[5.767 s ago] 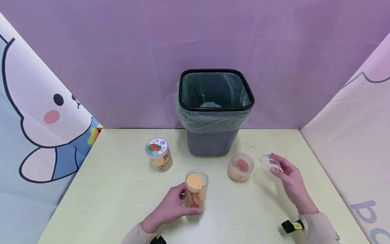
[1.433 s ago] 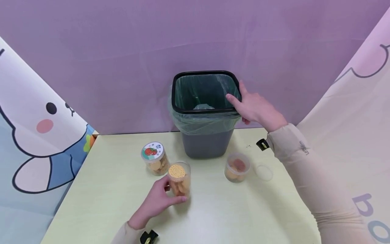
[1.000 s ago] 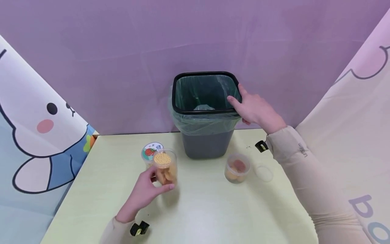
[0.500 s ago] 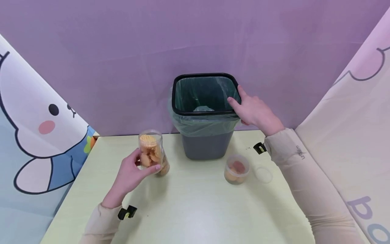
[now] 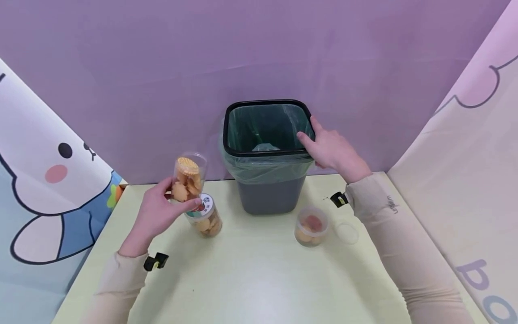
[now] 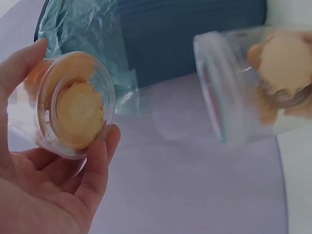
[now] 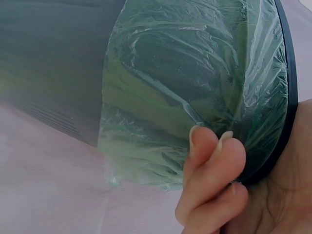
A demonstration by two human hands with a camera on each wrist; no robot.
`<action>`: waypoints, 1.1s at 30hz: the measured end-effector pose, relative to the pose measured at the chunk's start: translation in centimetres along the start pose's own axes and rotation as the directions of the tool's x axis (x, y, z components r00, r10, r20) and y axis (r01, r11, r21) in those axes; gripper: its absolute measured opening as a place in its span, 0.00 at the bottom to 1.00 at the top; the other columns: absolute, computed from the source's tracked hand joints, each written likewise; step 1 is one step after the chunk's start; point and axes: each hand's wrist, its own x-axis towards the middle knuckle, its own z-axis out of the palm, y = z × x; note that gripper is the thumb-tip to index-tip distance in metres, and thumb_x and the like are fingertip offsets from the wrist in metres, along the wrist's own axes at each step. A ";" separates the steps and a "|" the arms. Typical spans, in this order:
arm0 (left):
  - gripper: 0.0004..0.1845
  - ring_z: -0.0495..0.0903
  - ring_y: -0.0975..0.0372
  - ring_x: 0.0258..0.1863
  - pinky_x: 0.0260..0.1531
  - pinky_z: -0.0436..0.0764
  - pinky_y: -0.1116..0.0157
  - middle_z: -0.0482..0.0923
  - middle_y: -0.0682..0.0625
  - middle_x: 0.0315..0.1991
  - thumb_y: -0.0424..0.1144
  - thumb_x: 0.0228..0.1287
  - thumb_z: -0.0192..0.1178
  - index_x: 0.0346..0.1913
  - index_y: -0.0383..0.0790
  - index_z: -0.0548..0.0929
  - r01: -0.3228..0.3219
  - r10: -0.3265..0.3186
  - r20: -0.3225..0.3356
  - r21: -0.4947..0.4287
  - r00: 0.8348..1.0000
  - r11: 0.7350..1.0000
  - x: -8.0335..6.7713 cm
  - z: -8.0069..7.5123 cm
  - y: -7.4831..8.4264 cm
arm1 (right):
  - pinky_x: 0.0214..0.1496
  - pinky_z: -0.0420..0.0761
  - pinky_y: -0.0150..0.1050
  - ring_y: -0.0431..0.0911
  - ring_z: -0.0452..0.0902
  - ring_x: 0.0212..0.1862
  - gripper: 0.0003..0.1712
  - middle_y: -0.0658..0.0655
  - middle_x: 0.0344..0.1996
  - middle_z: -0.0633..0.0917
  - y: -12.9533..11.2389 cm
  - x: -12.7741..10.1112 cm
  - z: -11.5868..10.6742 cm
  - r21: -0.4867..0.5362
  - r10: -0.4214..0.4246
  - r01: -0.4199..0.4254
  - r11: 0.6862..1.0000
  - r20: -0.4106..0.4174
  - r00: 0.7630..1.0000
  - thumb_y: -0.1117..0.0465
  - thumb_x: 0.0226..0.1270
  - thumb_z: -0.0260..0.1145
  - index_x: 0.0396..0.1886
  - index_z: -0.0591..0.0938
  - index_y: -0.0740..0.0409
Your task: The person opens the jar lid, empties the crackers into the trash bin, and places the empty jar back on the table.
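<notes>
My left hand [image 5: 154, 213] grips a clear jar [image 5: 189, 182] of ridged cookies around its side. The jar has no lid and tilts a little, held up in front of the purple backdrop. Its round base, with a cookie behind it, faces the left wrist view. Just below the held jar stands a second cookie jar [image 5: 209, 225] with a printed lid, partly covered by my thumb. My right hand [image 5: 333, 150] grips the black rim of a grey trash can [image 5: 271, 195], thumb over the edge. In the right wrist view its fingers [image 7: 214, 161] curl outside against the green liner bag [image 7: 170, 87].
A low clear tub [image 5: 311, 231] of cookies stands right of the can's foot on the pale table [image 5: 251, 279]. Beside it a clear round lid [image 5: 346, 233] lies flat. The purple cloth [image 5: 162, 90] hangs behind the can, and printed cloths flank the table.
My left hand has lifted the jar off the table, carrying it left and up past the lidded jar. My right hand has put the clear lid down and taken hold of the can's rim.
</notes>
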 end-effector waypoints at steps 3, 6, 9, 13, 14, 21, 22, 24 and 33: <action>0.39 0.75 0.49 0.49 0.43 0.77 0.53 0.78 0.43 0.54 0.61 0.54 0.72 0.61 0.38 0.74 -0.033 0.033 -0.022 0.018 0.999 0.999 0.6 -0.7 0.6 | 0.29 0.73 0.47 0.53 0.75 0.18 0.51 0.58 0.16 0.81 -0.1 0.0 0.1 0.004 -0.003 0.003 1.000 0.001 1.000 0.24 0.70 0.35 0.80 0.32 0.45; 0.39 0.74 0.48 0.49 0.43 0.77 0.51 0.77 0.42 0.54 0.60 0.54 0.72 0.61 0.38 0.74 -0.066 0.067 -0.035 0.042 0.997 0.997 1.2 -1.3 1.2 | 0.30 0.73 0.47 0.53 0.75 0.18 0.50 0.58 0.16 0.81 -0.1 0.1 0.1 0.007 -0.004 0.004 1.000 -0.002 1.000 0.25 0.71 0.36 0.80 0.33 0.45; 0.40 0.75 0.49 0.46 0.40 0.77 0.52 0.78 0.42 0.52 0.61 0.54 0.72 0.62 0.37 0.74 -0.091 0.095 -0.049 0.084 0.994 0.992 2.0 -1.8 1.9 | 0.31 0.73 0.47 0.54 0.76 0.18 0.51 0.58 0.16 0.81 0.1 0.0 0.1 0.014 -0.002 0.002 1.000 -0.003 1.000 0.24 0.70 0.35 0.80 0.33 0.45; 0.40 0.76 0.50 0.44 0.37 0.76 0.54 0.79 0.42 0.50 0.61 0.52 0.72 0.60 0.37 0.76 -0.131 0.142 -0.075 0.135 0.987 0.982 2.9 -2.4 2.7 | 0.35 0.73 0.47 0.55 0.77 0.21 0.51 0.58 0.17 0.81 0.3 0.0 0.0 0.026 0.001 -0.001 1.000 0.000 1.000 0.23 0.69 0.35 0.80 0.32 0.44; 0.40 0.76 0.51 0.44 0.37 0.76 0.55 0.79 0.42 0.50 0.61 0.52 0.72 0.60 0.37 0.76 -0.139 0.152 -0.079 0.148 0.985 0.979 3.1 -2.6 2.9 | 0.37 0.73 0.46 0.55 0.78 0.21 0.51 0.58 0.17 0.81 0.4 0.0 -0.1 0.029 0.000 0.000 1.000 0.000 1.000 0.24 0.70 0.35 0.80 0.32 0.44; 0.37 0.75 0.52 0.39 0.33 0.73 0.56 0.80 0.43 0.45 0.58 0.51 0.74 0.56 0.36 0.78 -0.227 0.266 -0.121 0.267 0.956 0.937 4.8 -3.7 4.7 | 0.40 0.74 0.47 0.53 0.78 0.21 0.50 0.58 0.17 0.81 0.7 0.1 -0.1 0.019 -0.009 0.009 1.000 -0.007 1.000 0.25 0.71 0.36 0.80 0.33 0.44; 0.35 0.75 0.53 0.37 0.32 0.72 0.56 0.80 0.44 0.43 0.57 0.51 0.75 0.55 0.36 0.78 -0.244 0.290 -0.132 0.286 0.948 0.927 5.0 -3.8 4.9 | 0.40 0.74 0.47 0.53 0.78 0.21 0.51 0.58 0.17 0.81 0.7 0.1 -0.1 0.016 -0.012 0.012 1.000 -0.008 1.000 0.24 0.70 0.36 0.80 0.33 0.45; 0.33 0.74 0.54 0.34 0.29 0.70 0.57 0.80 0.45 0.40 0.55 0.50 0.76 0.52 0.37 0.79 -0.271 0.331 -0.151 0.320 0.931 0.908 5.5 -4.0 5.6 | 0.40 0.74 0.47 0.53 0.78 0.21 0.52 0.58 0.17 0.81 0.7 0.2 -0.1 0.011 -0.016 0.016 1.000 -0.008 1.000 0.24 0.70 0.36 0.80 0.33 0.45; 0.35 0.74 0.51 0.38 0.33 0.73 0.52 0.79 0.44 0.42 0.54 0.48 0.78 0.54 0.36 0.79 -0.334 0.441 -0.162 0.444 0.883 0.831 7.4 -4.7 9.0 | 0.39 0.74 0.47 0.52 0.78 0.21 0.51 0.59 0.17 0.82 0.8 0.3 -0.1 0.016 -0.023 0.023 1.000 -0.011 1.000 0.25 0.71 0.37 0.80 0.32 0.45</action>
